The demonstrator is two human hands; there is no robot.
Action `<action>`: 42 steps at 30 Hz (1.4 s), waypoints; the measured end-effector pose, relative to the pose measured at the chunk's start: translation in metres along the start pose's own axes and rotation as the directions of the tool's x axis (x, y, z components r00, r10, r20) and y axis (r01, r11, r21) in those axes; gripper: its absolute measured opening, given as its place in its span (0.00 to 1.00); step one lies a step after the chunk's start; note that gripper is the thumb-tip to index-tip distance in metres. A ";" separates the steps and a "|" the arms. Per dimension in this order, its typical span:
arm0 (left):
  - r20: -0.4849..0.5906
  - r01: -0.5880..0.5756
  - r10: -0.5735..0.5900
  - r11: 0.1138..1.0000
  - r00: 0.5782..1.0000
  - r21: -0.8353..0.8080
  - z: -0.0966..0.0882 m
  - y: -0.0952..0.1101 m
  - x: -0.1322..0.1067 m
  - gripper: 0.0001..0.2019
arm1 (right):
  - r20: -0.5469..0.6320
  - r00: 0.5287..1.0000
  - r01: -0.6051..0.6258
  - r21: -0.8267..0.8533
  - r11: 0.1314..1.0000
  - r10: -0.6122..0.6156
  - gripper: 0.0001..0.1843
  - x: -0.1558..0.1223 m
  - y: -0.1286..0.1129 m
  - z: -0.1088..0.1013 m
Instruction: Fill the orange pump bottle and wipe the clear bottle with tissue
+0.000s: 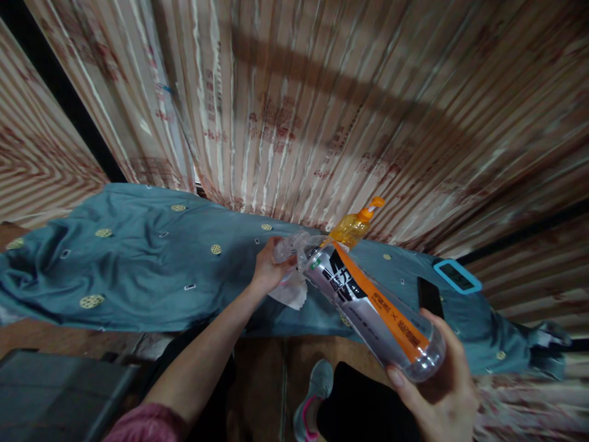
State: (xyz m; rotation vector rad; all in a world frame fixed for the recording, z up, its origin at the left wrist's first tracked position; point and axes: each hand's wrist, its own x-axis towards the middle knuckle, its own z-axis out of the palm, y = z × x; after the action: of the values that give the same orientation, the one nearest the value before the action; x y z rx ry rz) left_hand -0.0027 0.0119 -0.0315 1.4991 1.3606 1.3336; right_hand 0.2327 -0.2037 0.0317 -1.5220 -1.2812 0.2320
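Note:
My right hand (442, 383) grips the base of a clear plastic bottle (372, 304) with a black, white and orange label, tilted so its neck points up and left. At the bottle's neck, my left hand (269, 267) is closed around the mouth and a crumpled white tissue or wrapper (291, 291). Just behind the bottle stands an orange squeeze bottle (354, 226) with an orange nozzle. All of this is above a surface covered by a blue-green cloth (138, 264) with yellow dots.
A black phone (430, 298) and a device in a light-blue case (457, 276) lie on the cloth at right. Striped patterned curtains (322, 104) hang behind. Below are a wooden floor, my shoe (313, 399) and a dark grey box (50, 393) at lower left.

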 end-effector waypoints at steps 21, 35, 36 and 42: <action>0.006 0.023 -0.023 1.000 1.000 -0.009 -0.001 0.005 -0.001 0.23 | 0.013 1.000 -0.021 -0.034 0.999 0.021 0.51 -0.001 0.003 -0.002; 0.003 0.010 -0.010 0.999 1.000 -0.034 0.000 0.003 -0.001 0.22 | 0.026 0.999 0.039 -0.058 0.998 -0.038 0.49 0.000 0.000 -0.003; 0.003 0.012 -0.012 0.999 1.000 -0.031 0.000 0.003 -0.001 0.22 | 0.028 0.999 0.044 -0.055 0.998 -0.042 0.49 0.000 -0.001 -0.003; -0.014 0.006 -0.006 1.000 1.000 -0.004 0.000 0.002 -0.001 0.23 | 0.032 0.999 0.031 -0.045 0.999 -0.029 0.49 -0.002 -0.001 -0.003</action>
State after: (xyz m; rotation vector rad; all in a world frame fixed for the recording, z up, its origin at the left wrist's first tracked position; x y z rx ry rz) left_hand -0.0018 0.0107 -0.0297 1.4848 1.3694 1.3441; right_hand 0.2339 -0.2069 0.0327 -1.5415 -1.3413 0.2098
